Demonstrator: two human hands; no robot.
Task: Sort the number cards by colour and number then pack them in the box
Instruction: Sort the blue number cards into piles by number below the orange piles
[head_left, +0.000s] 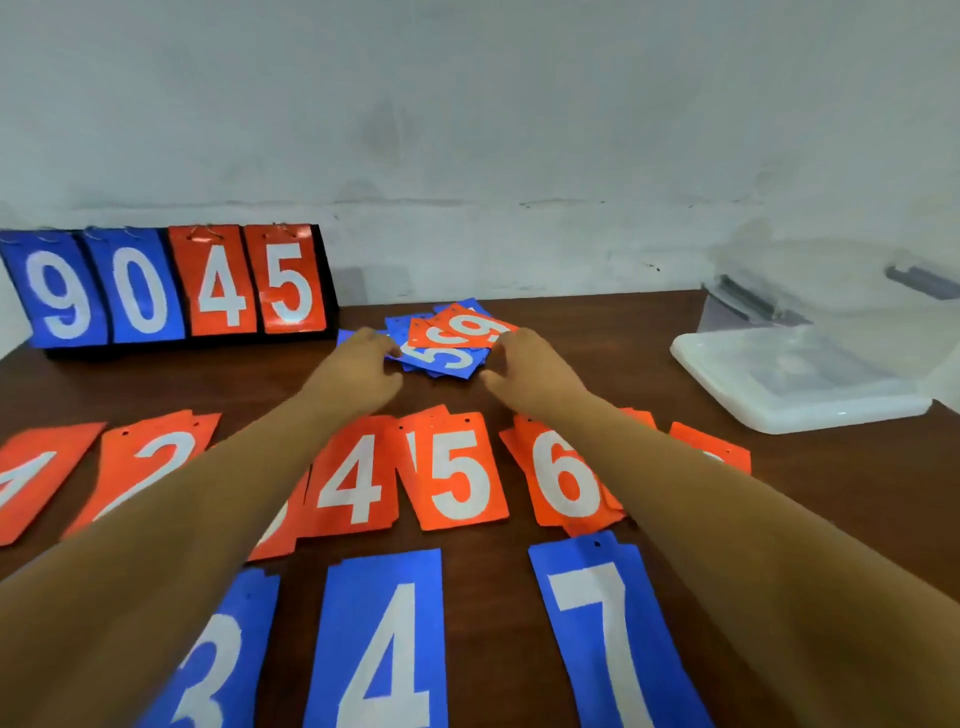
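A loose pile of mixed cards (447, 340) lies at the middle back of the brown table, with an orange 9 on top and a blue 5 under it. My left hand (358, 366) touches the pile's left edge and my right hand (524, 364) touches its right edge; I cannot tell whether either grips a card. Nearer me runs a row of orange cards: 1 (28, 480), 2 (150, 457), 4 (356, 478), 5 (460, 475), 6 (563, 478). Below them lie blue cards 3 (218, 660), 4 (384, 644) and 7 (608, 623).
A flip scoreboard (171, 286) showing blue 9, 0 and orange 4, 5 stands at the back left against the wall. A clear plastic box (841, 291) stands at the right, with its lid (795, 384) lying in front of it.
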